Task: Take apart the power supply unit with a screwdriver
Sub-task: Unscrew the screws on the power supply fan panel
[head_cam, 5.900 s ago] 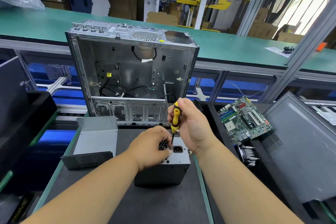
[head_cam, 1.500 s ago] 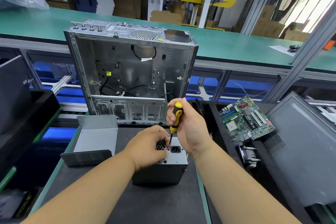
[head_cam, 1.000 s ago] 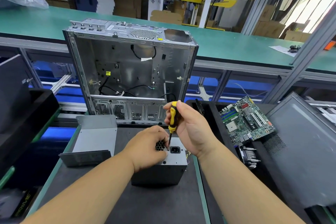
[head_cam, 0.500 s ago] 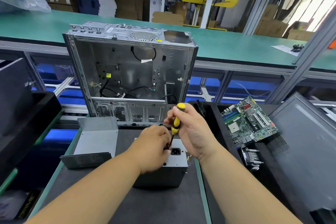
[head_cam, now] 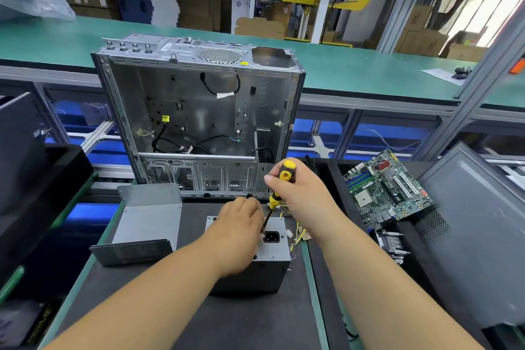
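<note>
The grey power supply unit stands on the dark mat, its black power socket facing up. My left hand lies over its top face, fingers curled over the far edge, and covers the fan grille. My right hand grips the yellow-and-black screwdriver held nearly upright. Its dark shaft runs down to the top face just left of the socket, beside my left fingers. The tip itself is hidden. Yellow wires stick out on the unit's right side.
An open, gutted computer case stands right behind the unit. A loose grey metal cover lies to the left, a black tray farther left. A motherboard and a grey side panel lie on the right.
My left hand has slid forward over the fan grille, which showed beside its fingers before. My right hand has turned on the screwdriver handle while the shaft stayed by the socket.
</note>
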The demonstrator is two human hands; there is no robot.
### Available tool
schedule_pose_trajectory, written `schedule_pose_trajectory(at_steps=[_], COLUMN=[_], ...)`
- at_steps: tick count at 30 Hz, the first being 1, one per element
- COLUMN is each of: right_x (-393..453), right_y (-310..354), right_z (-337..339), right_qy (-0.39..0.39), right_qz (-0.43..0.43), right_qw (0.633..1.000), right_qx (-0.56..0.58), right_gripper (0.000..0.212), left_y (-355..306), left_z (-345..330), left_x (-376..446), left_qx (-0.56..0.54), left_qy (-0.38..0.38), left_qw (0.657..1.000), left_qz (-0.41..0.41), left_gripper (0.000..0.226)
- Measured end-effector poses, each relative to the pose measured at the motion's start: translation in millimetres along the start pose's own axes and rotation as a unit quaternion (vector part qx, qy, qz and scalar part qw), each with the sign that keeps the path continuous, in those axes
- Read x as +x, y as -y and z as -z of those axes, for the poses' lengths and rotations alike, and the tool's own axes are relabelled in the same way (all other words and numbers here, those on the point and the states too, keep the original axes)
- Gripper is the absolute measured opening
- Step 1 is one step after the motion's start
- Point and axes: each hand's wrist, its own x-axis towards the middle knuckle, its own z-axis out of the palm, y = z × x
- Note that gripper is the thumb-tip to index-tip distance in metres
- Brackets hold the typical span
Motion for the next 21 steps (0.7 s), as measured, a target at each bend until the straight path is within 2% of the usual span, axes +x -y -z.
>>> schedule_pose_trajectory(at_steps=[12, 16, 21], right_x=[-0.4, 0.0, -0.7], right_y=[-0.6, -0.8, -1.9], right_z=[8.4, 10.2, 11.5], right_qy=[-0.012, -0.015, -0.035], right_qz=[0.027, 0.024, 0.01], right_qw=[1.0, 1.0, 0.999], right_qx=[-0.002, -0.001, 0.039], right_gripper=[0.01, 0.01, 0.006], left_y=[-4.8, -3.0, -1.7], left_z=[-1.5, -1.5, -3.2], left_x=[1.1, 2.1, 0.9], left_qx=[0.022, 0.033, 0.015], left_qy=[-0.011, -0.011, -0.013], left_qw=[0.999, 0.999, 1.0], left_qz=[0.026, 0.006, 0.011], left_gripper=[0.033, 0.033, 0.029])
